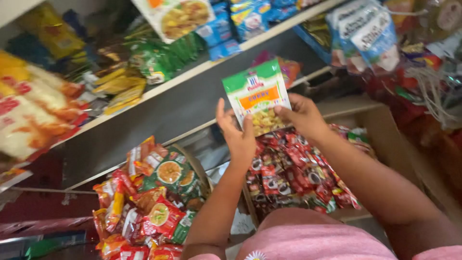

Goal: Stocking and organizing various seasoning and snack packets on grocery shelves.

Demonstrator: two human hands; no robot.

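Head view, the only one I have: both hands are up in front of the shelves, holding one sachet [257, 96] between them — green top, orange band, white body, tilted a little. My left hand [237, 135] pinches its lower left corner, thumb across the front; my right hand [303, 115] clamps the lower right edge, fingers closed on it. The sachet sits above a box [353, 214] packed with small red packets [293, 173]. To the left, a basket [195, 166] heaped with red and green packets. To do this well, I'd say keep the pinch light at the corners — the printed face stays unbent and easy to check.
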